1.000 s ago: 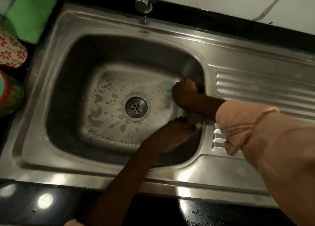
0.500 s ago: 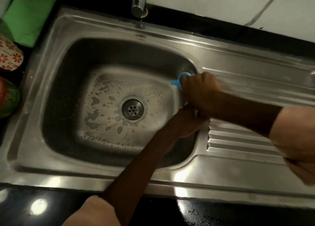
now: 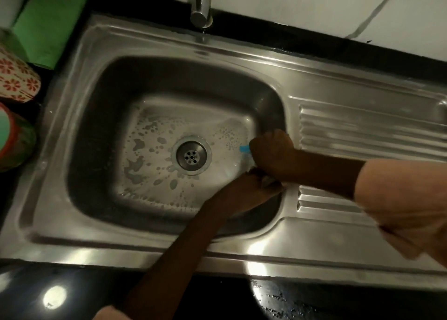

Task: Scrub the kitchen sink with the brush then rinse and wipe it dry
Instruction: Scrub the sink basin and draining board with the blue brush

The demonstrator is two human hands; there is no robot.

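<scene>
At the three o'clock wall of the sink basin [image 3: 101, 131], the person's right hand [image 3: 272, 151] is curled into a fist around a brush [image 3: 244, 149], of which only a blue tip shows, poking out toward the drain (the bristles and the rest of the handle are hidden by the hand). Just below it, at about four o'clock from the drain [image 3: 191, 156], the left hand [image 3: 260, 183] lies against the basin's right wall where it meets the rim. Its fingers are blurred and partly covered by the right wrist, so I cannot tell whether they are flat or curled, or whether they have hold of anything. The two hands touch or nearly touch. Both forearms are bare, with pale sleeves [image 3: 401, 199] pushed up.

Soapy film and patches of water cover the basin floor around the drain, thickest toward nine o'clock. A ribbed draining board [image 3: 370, 128] runs off to the right of the basin. A chrome tap [image 3: 201, 5] stands at twelve o'clock. On the dark tabletop [image 3: 193, 300] at ten o'clock lies a green cloth [image 3: 46, 22], and below it, at nine o'clock, stand a cup with a red flower pattern [image 3: 17, 80] and a green and red container [image 3: 14, 138].
</scene>
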